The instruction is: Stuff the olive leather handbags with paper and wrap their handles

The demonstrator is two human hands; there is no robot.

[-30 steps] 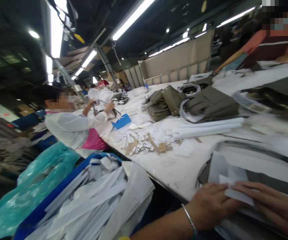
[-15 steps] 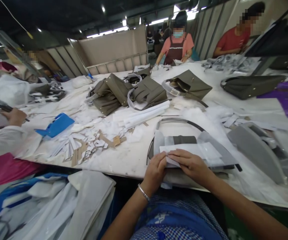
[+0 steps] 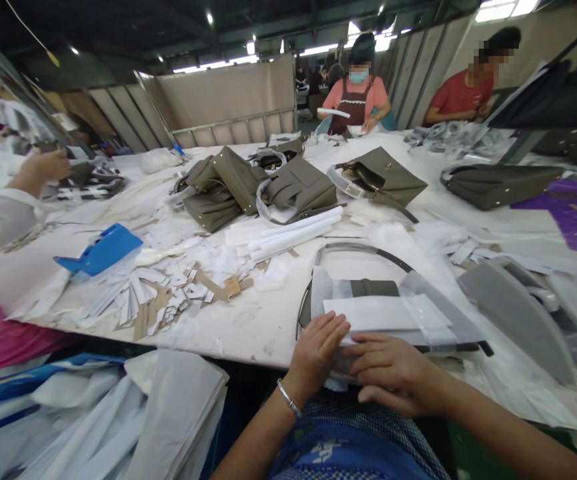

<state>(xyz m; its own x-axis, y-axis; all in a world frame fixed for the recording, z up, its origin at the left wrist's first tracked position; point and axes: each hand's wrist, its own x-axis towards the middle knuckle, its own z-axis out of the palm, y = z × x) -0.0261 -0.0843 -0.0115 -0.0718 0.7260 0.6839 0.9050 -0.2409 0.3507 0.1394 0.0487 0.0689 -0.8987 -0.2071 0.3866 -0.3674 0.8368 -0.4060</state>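
A grey handbag [image 3: 368,289] wrapped in white paper [image 3: 378,313] and clear film lies at the near edge of the white table [image 3: 248,327], its dark handle [image 3: 363,249] arching away from me. My left hand [image 3: 315,353], with a bangle on the wrist, lies flat with fingers stretched on the bag's near left corner. My right hand [image 3: 393,373] rests palm down, fingers extended, along the bag's near edge just below the paper. Neither hand holds anything.
Several olive bags [image 3: 233,187] and white paper rolls [image 3: 293,233] lie mid-table, with paper scraps [image 3: 168,293] and a blue tape holder [image 3: 101,250] to the left. A grey bag piece [image 3: 518,313] lies right. Other people work at the left and far side. White sheets [image 3: 118,413] fill a bin below left.
The view swung right from the left side of the table to the bag before me. My hands stopped pinching the paper's edge and moved down to lie flat on the bag's near edge.
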